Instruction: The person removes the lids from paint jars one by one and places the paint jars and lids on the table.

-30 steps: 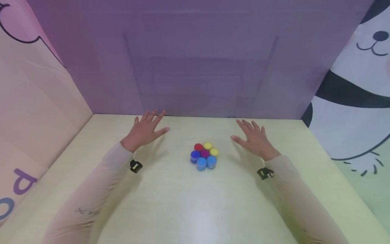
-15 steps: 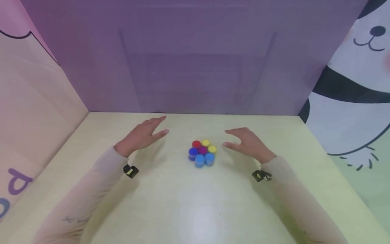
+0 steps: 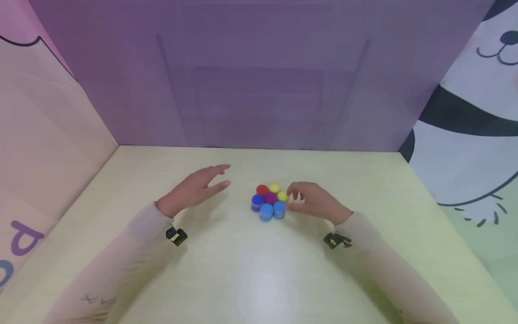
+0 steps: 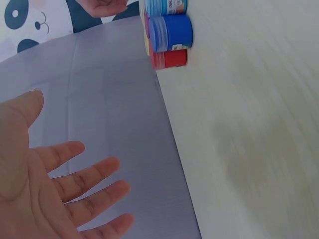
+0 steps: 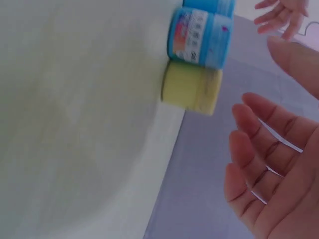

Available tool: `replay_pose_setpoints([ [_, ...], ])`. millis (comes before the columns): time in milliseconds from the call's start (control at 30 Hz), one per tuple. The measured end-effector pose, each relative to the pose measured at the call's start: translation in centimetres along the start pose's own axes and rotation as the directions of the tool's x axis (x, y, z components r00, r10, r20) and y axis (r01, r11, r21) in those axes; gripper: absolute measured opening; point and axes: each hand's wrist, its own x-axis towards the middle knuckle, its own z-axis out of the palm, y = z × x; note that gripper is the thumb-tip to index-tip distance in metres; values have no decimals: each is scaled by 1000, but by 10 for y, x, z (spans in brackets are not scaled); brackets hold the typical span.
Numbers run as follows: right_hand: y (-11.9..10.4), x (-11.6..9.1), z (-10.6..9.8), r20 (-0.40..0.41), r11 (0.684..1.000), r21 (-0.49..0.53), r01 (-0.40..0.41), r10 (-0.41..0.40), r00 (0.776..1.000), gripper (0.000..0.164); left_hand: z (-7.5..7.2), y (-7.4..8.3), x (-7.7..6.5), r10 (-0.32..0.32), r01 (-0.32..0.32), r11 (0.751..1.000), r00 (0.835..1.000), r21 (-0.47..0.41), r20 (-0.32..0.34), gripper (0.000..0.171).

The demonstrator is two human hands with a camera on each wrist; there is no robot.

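Several small lidded jars stand upright in a tight flower-like cluster on the table. A purple jar [image 3: 270, 197] is in the middle, ringed by a red jar [image 3: 262, 189], two yellow jars [image 3: 274, 188], a dark blue jar [image 3: 257, 202] and two light blue jars [image 3: 266, 211]. Right of the cluster, my right hand [image 3: 317, 201] hovers with bent, spread fingers beside the near yellow jar [image 5: 189, 87]; the right wrist view shows a gap between them. My left hand [image 3: 190, 191] floats to the left, fingers extended, holding nothing.
The pale table [image 3: 259, 270] meets a purple panel [image 3: 259, 81] at its back edge. Printed side walls stand left and right, the right one with a panda [image 3: 465, 110]. Small black wrist devices [image 3: 176, 235] hang under both wrists.
My right hand has moved left and down to the cluster, its fingers bending. My left hand has turned and lowered slightly, moving a little right. The jars stay in place.
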Motion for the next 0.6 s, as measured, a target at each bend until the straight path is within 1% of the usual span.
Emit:
replay_pose_setpoints([
  [67, -2, 1, 3, 25, 1000, 12, -4, 4, 1000, 33, 2, 2, -1, 6, -6, 1000, 1000, -6, 8, 64],
  [200, -5, 3, 8, 37, 1000, 22, 0, 0, 999, 35, 8, 7, -4, 11, -11, 1000, 1000, -30, 27, 63],
  [367, -9, 4, 13, 43, 1000, -2, 25, -25, 999, 36, 14, 10, -9, -2, 8, 995, 998, -99, 62, 61],
  [433, -11, 5, 14, 50, 1000, -13, 22, -22, 999, 36, 18, 10, -10, -6, 16, 992, 997, -122, 80, 60],
  [600, -14, 4, 14, 54, 999, -31, 11, -9, 998, 36, 27, 9, -9, 15, -2, 991, 995, -133, 95, 51],
])
